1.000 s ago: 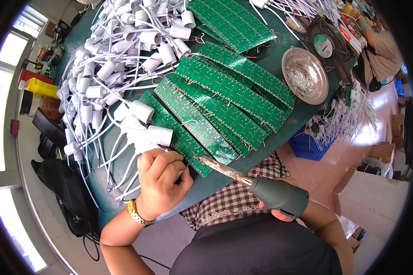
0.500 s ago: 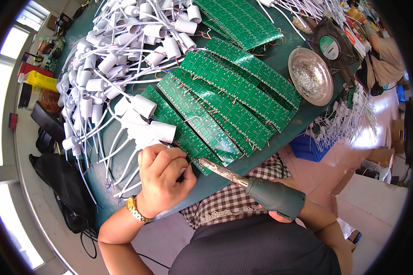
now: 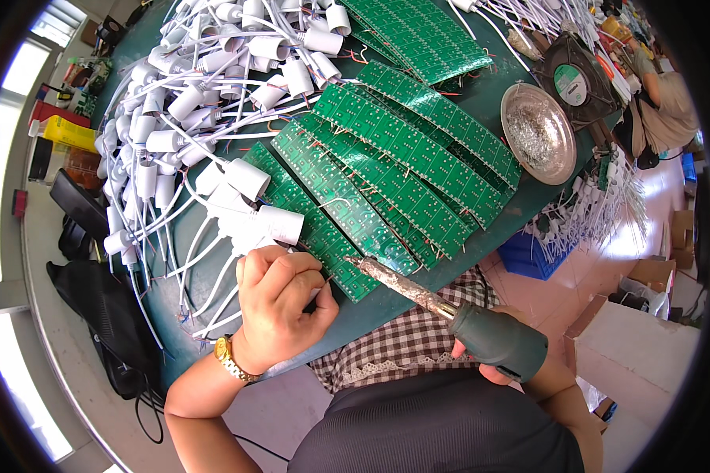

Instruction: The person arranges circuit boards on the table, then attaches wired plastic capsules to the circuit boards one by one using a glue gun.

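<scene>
My right hand [image 3: 493, 374] is wrapped round the dark green handle of a soldering iron [image 3: 409, 290]. Its worn metal tip points left, over the near end of the green circuit boards [image 3: 315, 225]. My left hand [image 3: 282, 303], with a gold watch on the wrist, is closed in a pinch at the boards' near left edge. What its fingertips hold is too small to make out. White lamp holders [image 3: 280, 225] with white cables lie just beyond its knuckles. The boards are strips laid side by side, overlapping, with short wires along their edges.
A large heap of white lamp holders [image 3: 185, 102] covers the table's far left. More green boards [image 3: 418, 35] lie at the back. To the right stand a metal dish [image 3: 538, 134] with solder bits and a black fan [image 3: 572, 83]. A blue crate [image 3: 532, 256] sits below the table edge.
The soldering iron has shifted right with my right hand, and its tip has drawn away from my left fingertips. My left hand keeps its pinch in almost the same place.
</scene>
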A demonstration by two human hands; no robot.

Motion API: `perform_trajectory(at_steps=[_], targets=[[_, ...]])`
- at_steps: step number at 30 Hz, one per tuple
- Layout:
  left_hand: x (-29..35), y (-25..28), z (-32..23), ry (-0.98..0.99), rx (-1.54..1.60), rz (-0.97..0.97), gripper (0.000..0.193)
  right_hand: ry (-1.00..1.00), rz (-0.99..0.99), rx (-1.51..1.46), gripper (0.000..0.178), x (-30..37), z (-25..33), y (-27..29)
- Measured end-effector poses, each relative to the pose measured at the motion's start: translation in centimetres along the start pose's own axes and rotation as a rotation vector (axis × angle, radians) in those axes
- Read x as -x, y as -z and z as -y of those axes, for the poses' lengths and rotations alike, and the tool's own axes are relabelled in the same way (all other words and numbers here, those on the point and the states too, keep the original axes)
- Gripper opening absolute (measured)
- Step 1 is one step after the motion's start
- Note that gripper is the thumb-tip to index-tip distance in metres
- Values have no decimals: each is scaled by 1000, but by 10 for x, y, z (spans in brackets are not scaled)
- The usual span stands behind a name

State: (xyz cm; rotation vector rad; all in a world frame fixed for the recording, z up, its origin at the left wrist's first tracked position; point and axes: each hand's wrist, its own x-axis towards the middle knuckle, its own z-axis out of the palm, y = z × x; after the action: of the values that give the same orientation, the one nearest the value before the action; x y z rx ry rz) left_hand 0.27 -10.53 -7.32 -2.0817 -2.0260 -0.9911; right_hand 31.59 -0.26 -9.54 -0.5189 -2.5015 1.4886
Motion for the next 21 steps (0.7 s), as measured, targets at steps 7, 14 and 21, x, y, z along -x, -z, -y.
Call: perform_trajectory(at_steps=[7, 14, 21], targets=[[0, 2, -2, 34, 18, 31, 21, 105, -1, -70, 57, 1, -6, -1], [-2, 3, -2, 106, 112, 63, 20, -171, 5, -242, 32, -4, 9, 0], [-3, 3, -3, 141, 101, 77, 22, -220, 167, -153, 44, 5, 5, 2]])
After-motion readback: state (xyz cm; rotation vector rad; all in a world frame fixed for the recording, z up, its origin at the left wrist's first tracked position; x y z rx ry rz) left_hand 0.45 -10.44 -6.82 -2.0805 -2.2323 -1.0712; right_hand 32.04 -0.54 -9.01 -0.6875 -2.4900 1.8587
